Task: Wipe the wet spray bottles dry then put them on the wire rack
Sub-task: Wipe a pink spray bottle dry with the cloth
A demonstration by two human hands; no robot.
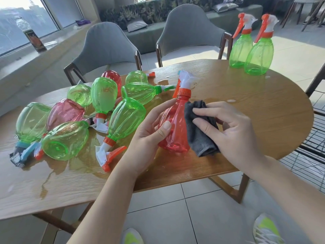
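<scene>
**Red bottle wiped at wet table**

Sunlit tiles and grey chairs (109,48) surrounded the wooden table (246,106). Left of the table's middle lay a wet heap of bottles (103,95); two green bottles (249,48) stood upright at its far right edge. Over its near edge, the left hand (149,134) gripped a red bottle (175,127) while the right hand (232,131) pressed a grey cloth (200,136) against it. Beside the table's right edge showed the wire rack (314,143).
</scene>
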